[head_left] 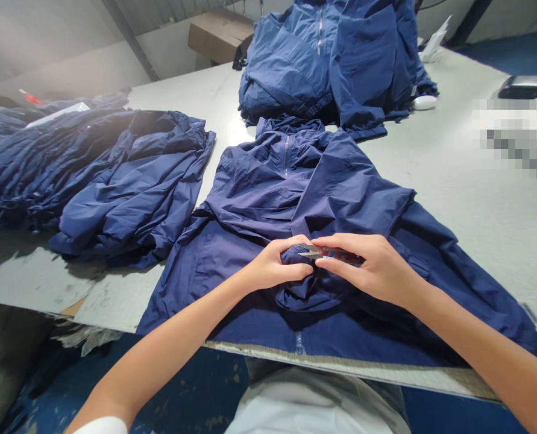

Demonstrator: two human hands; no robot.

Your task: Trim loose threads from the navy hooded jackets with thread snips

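A navy jacket [259, 205] with a short front zipper lies spread on the table in front of me. My left hand [272, 265] is closed on a bunched part of the jacket, likely a cuff, though its edge is partly hidden. Between the thumb and fingers of my right hand [376, 268] sits a pair of thread snips [340, 255]. Their two blades point left, slightly apart, right beside my left fingertips and the gathered fabric. Some of the snips' body is covered by my fingers.
Many navy garments [128, 181] are heaped on the left of the pale table [453, 163]. Behind the jacket stands a stack of folded blue jackets [290, 66], with a white rounded object [424, 103] beside it. A cardboard box [218, 36] is at the back.
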